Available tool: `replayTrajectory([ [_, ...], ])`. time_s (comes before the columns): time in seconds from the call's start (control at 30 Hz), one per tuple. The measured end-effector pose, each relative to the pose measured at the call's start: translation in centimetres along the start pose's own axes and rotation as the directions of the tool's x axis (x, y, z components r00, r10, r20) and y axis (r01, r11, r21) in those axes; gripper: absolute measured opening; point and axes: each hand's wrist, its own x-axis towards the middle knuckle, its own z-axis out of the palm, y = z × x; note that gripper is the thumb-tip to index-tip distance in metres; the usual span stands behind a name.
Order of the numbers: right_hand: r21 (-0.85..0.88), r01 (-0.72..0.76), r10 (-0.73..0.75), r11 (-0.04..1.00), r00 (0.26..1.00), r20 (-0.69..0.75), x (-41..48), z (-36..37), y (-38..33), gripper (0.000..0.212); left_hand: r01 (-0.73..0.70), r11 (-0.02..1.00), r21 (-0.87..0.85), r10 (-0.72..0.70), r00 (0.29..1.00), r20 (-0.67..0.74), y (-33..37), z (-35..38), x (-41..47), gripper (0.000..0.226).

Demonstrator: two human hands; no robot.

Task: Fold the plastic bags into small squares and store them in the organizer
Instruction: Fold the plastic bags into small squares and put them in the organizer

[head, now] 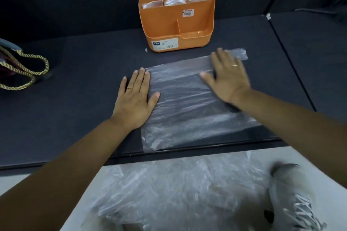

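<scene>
While the bag lies spread flat on the dark table, near its front edge, both hands are down on it. The left hand sits at the bag's left edge, palm down, fingers straight and together, thumb lying on the plastic. It grips nothing, just presses. The right hand is flat on the far right part, fingers spread and straight, likewise holding nothing. A narrow strip of the bag pokes out past its fingertips. Each hand wears a thin ring.

Just beyond the bag stands the orange organizer, upright and apart from the plastic. Its three back compartments each hold one of the folded bags. Below the table's front edge there's a loose heap of bags, and beside it on the right a grey shoe, blurred. Far left on the table, gold rope handles loop from something cut off by the frame.
</scene>
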Motion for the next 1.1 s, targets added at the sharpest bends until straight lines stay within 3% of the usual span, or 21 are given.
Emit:
replayTrajectory([
  [0.1,-0.051,-0.23,0.23,0.972,0.973,-0.008,-0.4,-0.8,4.1,0.081,0.012,0.999,0.03,-0.012,1.0,0.0,-0.2,-0.6,0.0,0.072],
  [0.17,-0.049,-0.237,0.233,0.97,0.97,-0.065,-1.4,-1.4,3.3,0.077,-0.003,1.0,0.023,0.004,0.998,-0.063,0.9,-1.1,-0.8,0.073],
  [0.3,0.167,0.215,-0.187,0.962,0.968,-0.165,-6.0,-0.3,-4.7,0.066,-0.211,0.974,-0.075,0.193,0.961,-0.195,5.3,0.0,-4.7,0.072],
  [0.4,0.142,0.329,-0.327,0.933,0.944,-0.042,-8.4,1.8,-7.3,0.077,-0.204,0.977,-0.056,0.193,0.969,-0.156,5.3,2.0,-6.5,0.07],
  [0.6,0.012,0.156,-0.156,0.988,0.987,-0.029,-9.0,1.8,1.1,0.088,-0.168,0.986,-0.002,0.166,0.976,-0.14,3.3,2.6,-7.5,0.075],
  [0.73,0.045,-0.045,0.05,0.998,0.991,-0.125,-10.6,1.7,6.8,0.094,-0.162,0.987,0.014,0.162,0.976,-0.147,3.1,2.6,-7.6,0.078],
  [0.8,0.08,-0.072,0.085,0.994,0.982,-0.169,-11.4,1.3,7.5,0.093,-0.186,0.982,0.015,0.186,0.97,-0.157,3.2,2.4,-7.9,0.08],
  [0.9,0.117,0.201,-0.169,0.973,0.956,-0.239,-13.0,1.0,4.1,0.086,-0.302,0.953,0.012,0.3,0.942,-0.152,4.3,2.5,-9.3,0.083],
  [0.97,0.088,0.406,-0.384,0.91,0.903,-0.194,-13.7,1.7,1.2,0.088,-0.359,0.933,0.033,0.36,0.922,-0.143,4.9,2.9,-10.3,0.085],
  [1.1,-0.022,0.468,-0.468,0.884,0.881,-0.07,-14.2,3.2,-0.5,0.092,-0.372,0.923,0.099,0.384,0.907,-0.173,4.6,3.7,-11.4,0.074],
])
